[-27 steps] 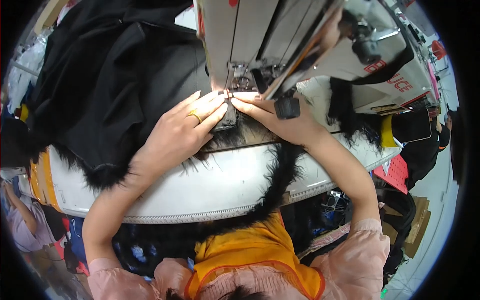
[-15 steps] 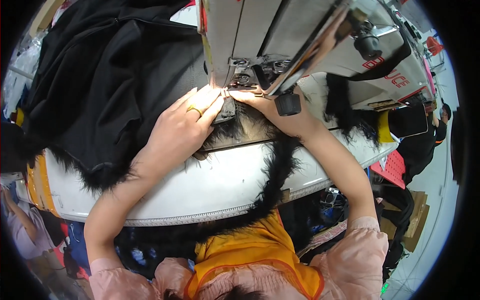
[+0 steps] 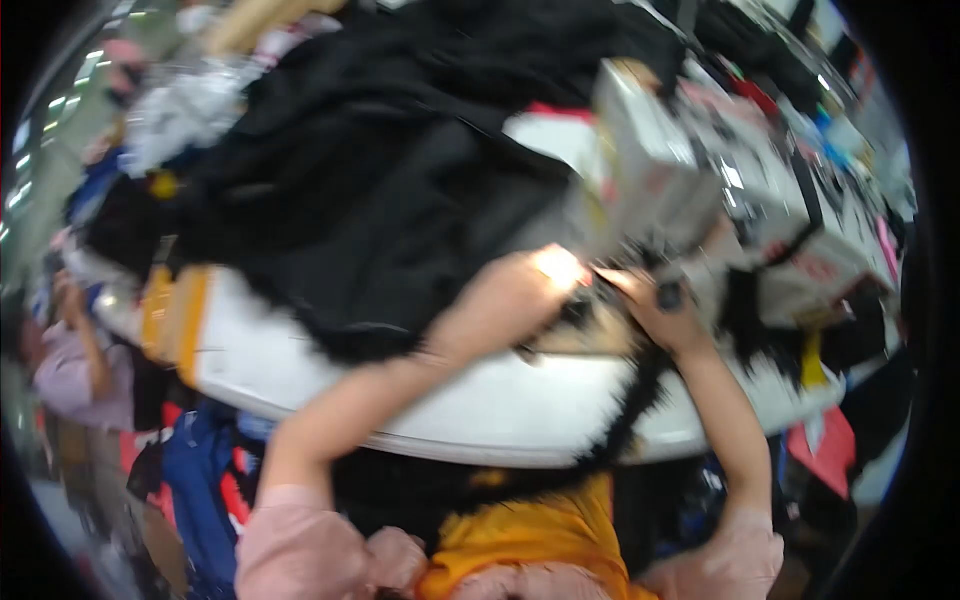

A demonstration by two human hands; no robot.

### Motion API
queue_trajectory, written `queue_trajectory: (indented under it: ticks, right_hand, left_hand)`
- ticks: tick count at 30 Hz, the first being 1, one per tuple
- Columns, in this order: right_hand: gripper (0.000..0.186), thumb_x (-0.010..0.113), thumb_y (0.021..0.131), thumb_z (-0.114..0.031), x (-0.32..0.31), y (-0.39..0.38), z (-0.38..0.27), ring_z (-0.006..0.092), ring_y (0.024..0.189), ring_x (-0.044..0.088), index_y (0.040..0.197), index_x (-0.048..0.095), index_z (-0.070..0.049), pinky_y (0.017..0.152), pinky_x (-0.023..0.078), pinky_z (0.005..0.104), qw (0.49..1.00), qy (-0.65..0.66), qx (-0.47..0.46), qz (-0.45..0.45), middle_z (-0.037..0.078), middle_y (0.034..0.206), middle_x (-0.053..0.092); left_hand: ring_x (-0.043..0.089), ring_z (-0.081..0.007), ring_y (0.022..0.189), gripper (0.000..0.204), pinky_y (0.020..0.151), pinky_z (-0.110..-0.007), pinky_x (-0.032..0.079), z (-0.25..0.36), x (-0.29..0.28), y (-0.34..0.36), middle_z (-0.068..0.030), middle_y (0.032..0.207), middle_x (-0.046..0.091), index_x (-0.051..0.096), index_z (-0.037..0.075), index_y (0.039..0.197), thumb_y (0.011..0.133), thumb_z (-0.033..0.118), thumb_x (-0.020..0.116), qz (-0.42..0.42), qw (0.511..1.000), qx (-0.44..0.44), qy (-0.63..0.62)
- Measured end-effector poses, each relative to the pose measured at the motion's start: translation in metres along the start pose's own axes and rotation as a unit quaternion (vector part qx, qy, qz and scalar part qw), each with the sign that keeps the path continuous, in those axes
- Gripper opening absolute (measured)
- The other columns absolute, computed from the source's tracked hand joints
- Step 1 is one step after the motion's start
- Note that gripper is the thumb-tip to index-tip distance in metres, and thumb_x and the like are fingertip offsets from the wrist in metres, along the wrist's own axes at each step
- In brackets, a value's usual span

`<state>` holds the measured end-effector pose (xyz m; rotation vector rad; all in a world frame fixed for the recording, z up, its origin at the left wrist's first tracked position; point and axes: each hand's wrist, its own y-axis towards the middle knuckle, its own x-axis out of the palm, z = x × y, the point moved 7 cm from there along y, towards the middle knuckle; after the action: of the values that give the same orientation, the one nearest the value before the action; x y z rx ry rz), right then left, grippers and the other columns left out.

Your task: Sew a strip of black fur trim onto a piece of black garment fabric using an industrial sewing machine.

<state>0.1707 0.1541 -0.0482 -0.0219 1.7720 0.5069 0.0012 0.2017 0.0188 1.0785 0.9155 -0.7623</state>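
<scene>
Black cloth [image 3: 400,190] with a fuzzy border is spreading across the left side of the white table [image 3: 490,405], reaching toward the sewing machine [image 3: 655,200], while a dark furry strip [image 3: 634,395] is hanging over the near edge. The left hand [image 3: 515,300] is lying at the cloth's brightly lit right end, the right hand [image 3: 662,308] is resting just across from it, and blur is hiding whether either is gripping anything.

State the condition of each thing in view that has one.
Sewing machine, lit at working end; cannot tell if running
Black cloth, spread out, rumpled
Black fur strip, draped over white table's edge
Left hand, brightly lit, grip blurred
Right hand, near machine, grip blurred
Yellow apron, worn
</scene>
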Motion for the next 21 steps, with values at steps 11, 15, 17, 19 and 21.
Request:
queue_trajectory:
  ticks: [11,15,17,19,21]
  right_hand:
    - [0.03,0.071,0.066,-0.015,-0.047,0.01,-0.096,0.0218,0.087,0.057,0.095,0.066,-0.018,0.07,0.048,0.0363,0.993,-0.054,-0.061,0.084,-0.002,0.092,0.058]
    - [0.019,0.072,0.072,-0.014,-0.034,0.026,-0.069,0.0193,0.074,0.056,0.089,0.067,-0.006,0.067,0.046,0.0316,0.987,0.125,0.095,0.022,0.003,0.079,0.059]
    - [0.016,0.069,0.082,-0.017,-0.004,0.021,-0.047,0.0094,0.065,0.055,0.087,0.068,-0.002,0.062,0.043,0.0256,0.892,0.357,0.278,-0.014,0.001,0.071,0.064]
    - [0.019,0.069,0.083,-0.015,0.011,0.02,-0.043,0.0116,0.071,0.062,0.093,0.068,0.001,0.062,0.048,0.0277,0.792,0.504,0.342,-0.04,0.004,0.081,0.068]
    - [0.019,0.069,0.084,-0.015,0.014,0.016,-0.041,0.0113,0.068,0.062,0.093,0.068,0.001,0.061,0.048,0.0272,0.764,0.529,0.368,-0.039,0.003,0.081,0.067]
  left_hand:
    - [0.053,-0.0261,0.11,0.052,0.086,-0.034,0.047,0.021,0.009,-0.034,-0.0118,0.114,0.055,0.053,0.002,0.114,0.066,0.01,0.071,-0.027,0.998,-0.02,0.058]
    - [0.06,-0.0314,0.094,0.033,0.073,-0.036,0.049,-0.007,0.001,-0.031,-0.0149,0.099,0.061,0.059,0.003,0.101,0.069,0.005,0.068,0.045,0.988,-0.093,-0.113]
    - [0.06,-0.0348,0.089,0.028,0.071,-0.037,0.049,-0.013,0.0,-0.035,-0.017,0.093,0.061,0.059,0.001,0.098,0.071,0.004,0.066,0.091,0.971,-0.138,-0.174]
    - [0.059,-0.0406,0.084,0.022,0.069,-0.04,0.048,-0.014,-0.007,-0.037,-0.0211,0.086,0.06,0.058,-0.003,0.095,0.074,0.003,0.065,0.109,0.944,-0.194,-0.242]
    - [0.06,-0.0376,0.084,0.025,0.069,-0.039,0.049,0.002,-0.012,-0.036,-0.0179,0.09,0.062,0.059,-0.001,0.095,0.073,0.006,0.068,0.118,0.953,-0.178,-0.216]
